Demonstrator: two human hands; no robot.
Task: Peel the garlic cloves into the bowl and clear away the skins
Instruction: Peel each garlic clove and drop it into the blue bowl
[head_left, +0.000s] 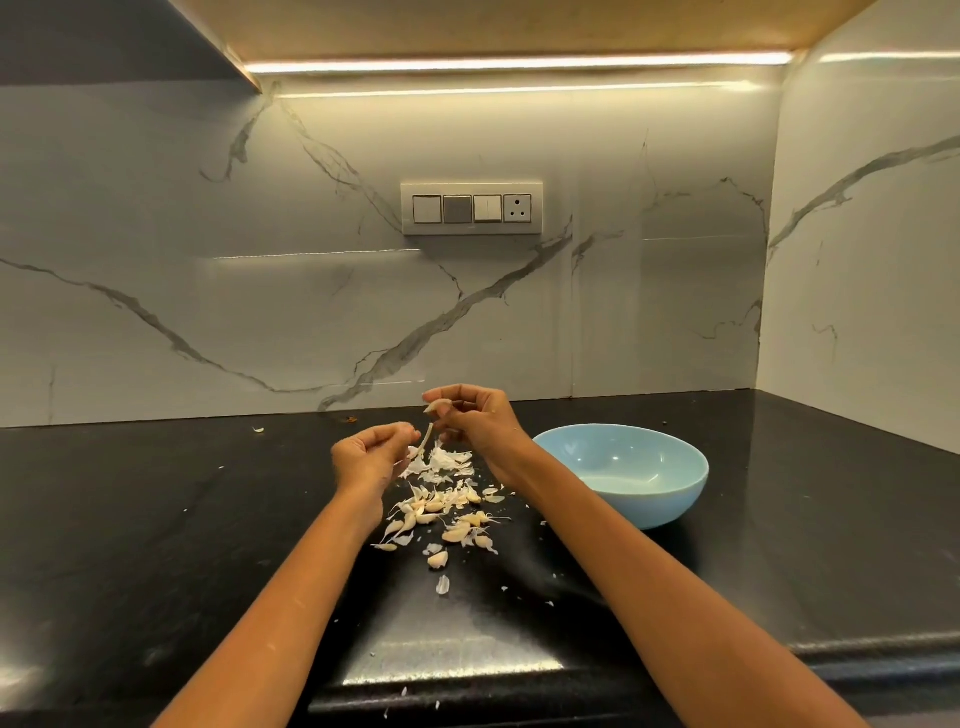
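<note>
1. Black stone desk (156, 545), glossy, cut off at the left, right and bottom edges of the view; backed by a veined marble wall (208, 260) with a switch plate (471, 209).
2. Pale blue bowl (623, 475) at the right of the desk, just beside the right forearm; appears to hold nothing, though its near inner wall is hidden by its own rim.
3. Right hand (478, 418) raised above the desk, fingers curled, grip closed round a garlic clove (436, 406) at thumb and fingertips; most of the clove hidden by the fingers.
4. Left hand (371, 452) lower and to the left, grip pinched on a strip of skin (426, 439) hanging down from the clove.
5. Scattered pile of unpeeled garlic cloves (447, 519) between the forearms, left of the bowl.
6. Heap of loose white skins (441, 462) just beyond the cloves, under the hands; hard to separate from the cloves where they overlap.
7. Tiny flakes strewn toward the desk's front edge.
</note>
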